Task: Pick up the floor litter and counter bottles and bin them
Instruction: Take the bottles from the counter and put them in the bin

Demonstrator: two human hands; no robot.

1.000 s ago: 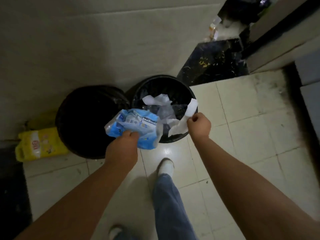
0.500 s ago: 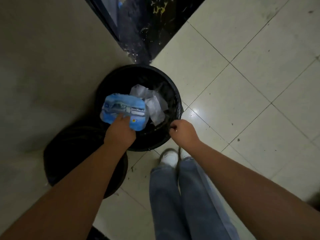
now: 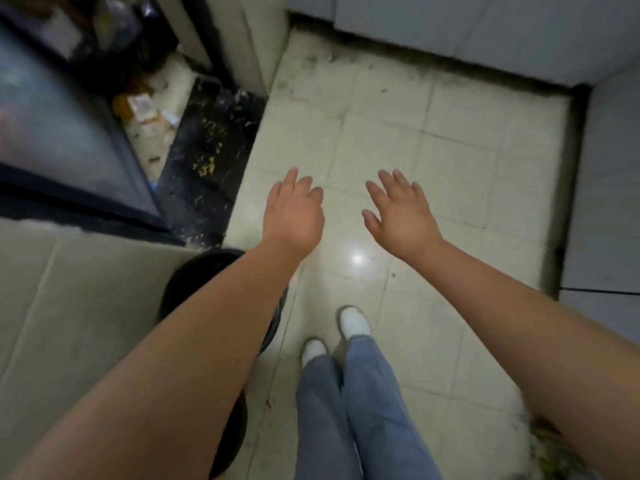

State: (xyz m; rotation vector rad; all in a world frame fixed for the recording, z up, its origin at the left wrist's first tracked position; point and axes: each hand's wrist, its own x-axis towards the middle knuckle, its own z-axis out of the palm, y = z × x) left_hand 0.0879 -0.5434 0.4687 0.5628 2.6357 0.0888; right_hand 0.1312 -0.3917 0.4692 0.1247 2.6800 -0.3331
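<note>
Both my hands are held out flat over the pale tiled floor, palms down, fingers spread. My left hand (image 3: 293, 213) holds nothing and my right hand (image 3: 398, 213) holds nothing. The black round bin (image 3: 194, 275) stands by the wall at lower left, mostly hidden under my left forearm; its contents are out of sight. A second black bin (image 3: 232, 431) shows only as a dark edge below that forearm. Beyond the dark threshold at upper left lies some litter (image 3: 147, 112), orange and white packets, blurred.
A dark-framed glass door (image 3: 65, 140) stands open at upper left beside a black speckled threshold (image 3: 207, 154). Grey cabinet fronts (image 3: 485, 26) line the far and right sides. My jeans and white shoes (image 3: 353, 322) are below. Debris sits at the lower right corner (image 3: 547, 441).
The blue packet and the white paper have left my hands, which have pulled away from the bin and opened. My view has swung right toward the floor and cabinets.
</note>
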